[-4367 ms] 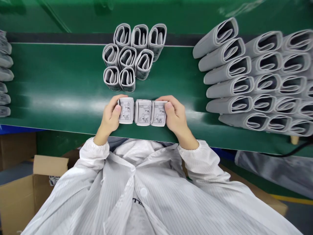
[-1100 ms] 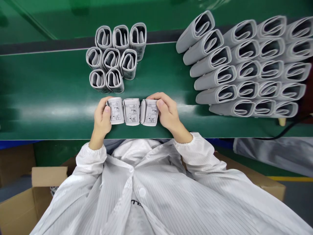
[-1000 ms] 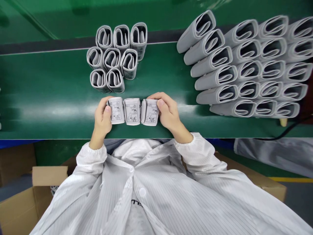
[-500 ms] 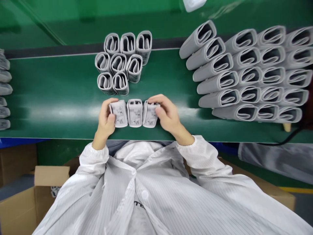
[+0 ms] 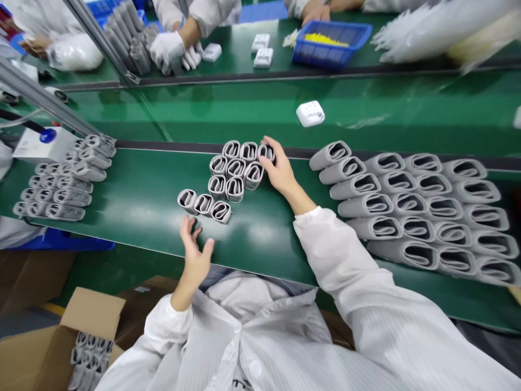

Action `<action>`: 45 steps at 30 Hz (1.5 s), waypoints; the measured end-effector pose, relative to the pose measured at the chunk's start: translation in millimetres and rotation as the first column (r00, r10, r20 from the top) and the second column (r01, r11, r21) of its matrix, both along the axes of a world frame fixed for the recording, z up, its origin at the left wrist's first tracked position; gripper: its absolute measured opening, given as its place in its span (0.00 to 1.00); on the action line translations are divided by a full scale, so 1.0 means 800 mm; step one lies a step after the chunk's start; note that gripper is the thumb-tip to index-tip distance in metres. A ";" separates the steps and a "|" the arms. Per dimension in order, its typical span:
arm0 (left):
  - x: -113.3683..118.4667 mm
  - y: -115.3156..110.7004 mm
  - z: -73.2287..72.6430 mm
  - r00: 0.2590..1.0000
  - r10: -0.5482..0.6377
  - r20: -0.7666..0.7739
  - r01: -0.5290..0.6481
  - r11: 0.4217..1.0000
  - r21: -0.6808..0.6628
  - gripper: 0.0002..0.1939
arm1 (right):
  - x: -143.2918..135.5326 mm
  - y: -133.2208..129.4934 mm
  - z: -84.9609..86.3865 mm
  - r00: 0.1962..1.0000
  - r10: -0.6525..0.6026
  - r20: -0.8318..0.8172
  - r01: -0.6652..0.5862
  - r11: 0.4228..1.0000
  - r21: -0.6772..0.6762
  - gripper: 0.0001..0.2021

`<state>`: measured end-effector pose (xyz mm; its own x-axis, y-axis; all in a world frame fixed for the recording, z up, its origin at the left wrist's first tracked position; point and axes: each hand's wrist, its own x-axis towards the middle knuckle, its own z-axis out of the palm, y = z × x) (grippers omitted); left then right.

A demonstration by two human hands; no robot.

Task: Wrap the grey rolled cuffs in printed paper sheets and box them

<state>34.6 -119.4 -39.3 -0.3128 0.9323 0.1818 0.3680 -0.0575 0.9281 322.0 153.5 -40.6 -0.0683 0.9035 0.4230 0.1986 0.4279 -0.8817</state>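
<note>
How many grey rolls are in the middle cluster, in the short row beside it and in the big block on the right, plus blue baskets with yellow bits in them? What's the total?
Middle cluster: 8 rolls, counting the one at the right hand
Short row: 3 rolls
Right block: 20 rolls
Blue basket: 1
Total: 32

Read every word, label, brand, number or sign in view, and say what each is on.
No text can be read for certain.
Shirt: dark lettering, cut off and unclear.
White item: marks too blurred.
Far-left grey rolls: print too small.
Middle grey rolls: nothing legible.
Box label: too blurred.
</note>
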 end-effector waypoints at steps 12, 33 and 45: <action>0.009 0.099 0.017 0.973 -0.221 0.067 0.224 0.974 -0.029 0.81 | -0.030 -0.115 -0.021 0.989 0.077 -0.128 -0.090 0.991 -0.099 0.47; -0.025 0.572 0.025 0.977 -0.193 -0.089 0.200 0.977 0.076 0.49 | -0.082 0.220 0.006 0.962 -0.274 -0.007 0.258 0.916 -0.307 0.41; 0.031 0.384 0.016 0.861 -0.195 -0.469 0.362 0.884 0.297 0.19 | -0.096 -0.012 0.018 0.909 -0.240 0.340 0.251 0.968 0.012 0.28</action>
<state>59.6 187.9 -26.5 0.1330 0.8076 0.5746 0.6272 -0.5175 0.5821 245.0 143.7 -26.3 0.0245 0.9225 0.3853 0.5804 0.3007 -0.7568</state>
